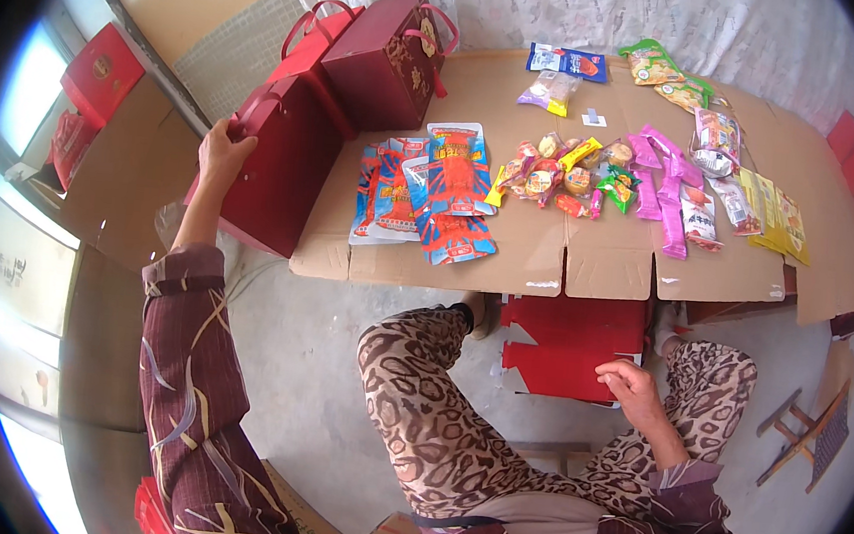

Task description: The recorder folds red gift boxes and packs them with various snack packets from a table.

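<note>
At the left end of the table, my left hand (223,154) is closed on the top edge of a dark red gift box (284,175), near its handle. Over my right thigh hangs my right hand (635,392), its fingers curled together and nothing visible in them. Beyond the held box stand a bright red gift box (313,57) and a maroon one (381,63) with a ribbon handle. Red and blue snack bags (455,169) lie just right of the boxes. Small wrapped snacks (560,172) are heaped mid-table, beside pink stick packets (671,201).
Cardboard (518,259) covers the table. Toward its far and right sides lie a blue packet (566,62), green bags (668,75) and yellow packets (772,214). Red boxes (571,344) sit under the front edge. A wooden stool (815,433) stands on the floor at right.
</note>
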The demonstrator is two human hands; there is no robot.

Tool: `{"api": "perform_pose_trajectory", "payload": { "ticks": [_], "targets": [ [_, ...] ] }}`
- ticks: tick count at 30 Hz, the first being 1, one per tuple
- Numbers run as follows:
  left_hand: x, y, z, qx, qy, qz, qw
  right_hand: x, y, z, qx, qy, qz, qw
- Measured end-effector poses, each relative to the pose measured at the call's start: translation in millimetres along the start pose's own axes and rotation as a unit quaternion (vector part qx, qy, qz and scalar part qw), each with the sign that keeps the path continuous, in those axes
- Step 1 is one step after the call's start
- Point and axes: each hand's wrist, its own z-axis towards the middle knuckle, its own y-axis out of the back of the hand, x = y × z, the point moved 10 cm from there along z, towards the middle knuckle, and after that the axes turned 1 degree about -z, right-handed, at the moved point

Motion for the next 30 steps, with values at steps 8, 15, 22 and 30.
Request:
{"api": "perform_pose_trajectory", "payload": {
  "ticks": [8, 15, 22, 30],
  "targets": [
    [9, 1, 37, 0.011, 0.057, -0.02, 0.998, -3, -6, 1, 0.012, -0.012, -0.014, 1.0],
    [15, 3, -3, 0.032, 0.032, -0.145, 0.988, -9, -6, 0, 0.016, 0.013, -0.037, 0.999],
    [36, 42, -21, -0.117, 0.004, -0.169, 0.979, -5, -6, 1, 0.012, 0.008, -0.04, 0.999],
    [196, 6, -92, -0.221, 0.404, -0.533, 0.71, -8, -13, 1, 0.026, 0.002, -0.078, 0.997]
  ]
}}
